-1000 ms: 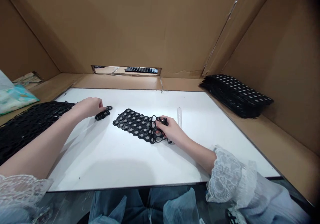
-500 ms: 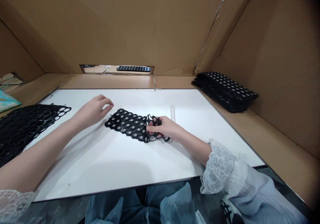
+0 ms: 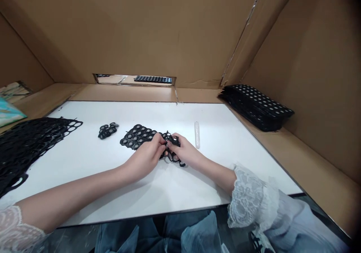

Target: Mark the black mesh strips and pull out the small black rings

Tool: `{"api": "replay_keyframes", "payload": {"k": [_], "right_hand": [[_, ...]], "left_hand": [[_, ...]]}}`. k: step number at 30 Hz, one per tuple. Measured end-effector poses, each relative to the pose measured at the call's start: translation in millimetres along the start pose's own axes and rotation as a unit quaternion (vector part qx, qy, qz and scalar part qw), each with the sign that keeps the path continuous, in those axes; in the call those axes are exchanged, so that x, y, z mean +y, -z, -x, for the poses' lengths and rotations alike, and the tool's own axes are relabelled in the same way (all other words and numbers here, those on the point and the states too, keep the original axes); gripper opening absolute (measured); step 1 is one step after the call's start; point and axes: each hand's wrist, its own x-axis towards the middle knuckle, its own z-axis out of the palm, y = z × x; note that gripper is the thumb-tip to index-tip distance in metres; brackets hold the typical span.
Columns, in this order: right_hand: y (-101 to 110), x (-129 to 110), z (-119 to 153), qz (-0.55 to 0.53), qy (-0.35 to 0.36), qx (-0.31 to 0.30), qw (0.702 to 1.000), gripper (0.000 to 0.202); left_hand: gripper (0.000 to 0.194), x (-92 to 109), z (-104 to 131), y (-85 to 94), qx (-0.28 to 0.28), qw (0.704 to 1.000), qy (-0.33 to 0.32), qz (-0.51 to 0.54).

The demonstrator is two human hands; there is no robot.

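Observation:
On the white board (image 3: 118, 185) lies a small black sheet of joined rings (image 3: 135, 136), pale round centres showing through it. My left hand (image 3: 148, 151) is closed, pinching at the sheet's right part with thumb and fingers. Close beside it, my right hand (image 3: 183, 149) is also closed, gripping the bunched black netting at the sheet's right end. The two hands nearly touch, and my fingers hide the exact spot they grip. A small heap of loose black rings (image 3: 108, 130) rests left of the sheet.
Black netting (image 3: 36, 140) is piled at the left edge. A thick stack of black perforated sheets (image 3: 255, 108) stands on the cardboard at right. A clear narrow tube (image 3: 196, 135) lies right of my hands. Cardboard walls (image 3: 135, 31) enclose the board, with a slot (image 3: 124, 80) at the back.
My left hand has come right and toward me, from beyond the sheet's left end onto its right part. The loose ring heap now shows. My right hand keeps its grip.

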Motion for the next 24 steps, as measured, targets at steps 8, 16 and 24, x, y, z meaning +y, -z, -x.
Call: {"api": "replay_keyframes", "payload": {"k": [8, 16, 24], "right_hand": [[7, 0, 2, 0.092, -0.007, -0.025, 0.995, 0.013], [12, -8, 4, 0.179, -0.006, 0.017, 0.984, 0.03], [13, -5, 2, 0.192, -0.011, 0.039, 0.981, 0.017]], "left_hand": [[0.028, -41, -21, 98.4, 0.23, 0.941, 0.131, -0.211], [0.039, -118, -25, 140.1, 0.058, 0.888, 0.213, -0.404], [0.041, -126, -30, 140.3, 0.018, 0.902, 0.21, -0.377]]}}
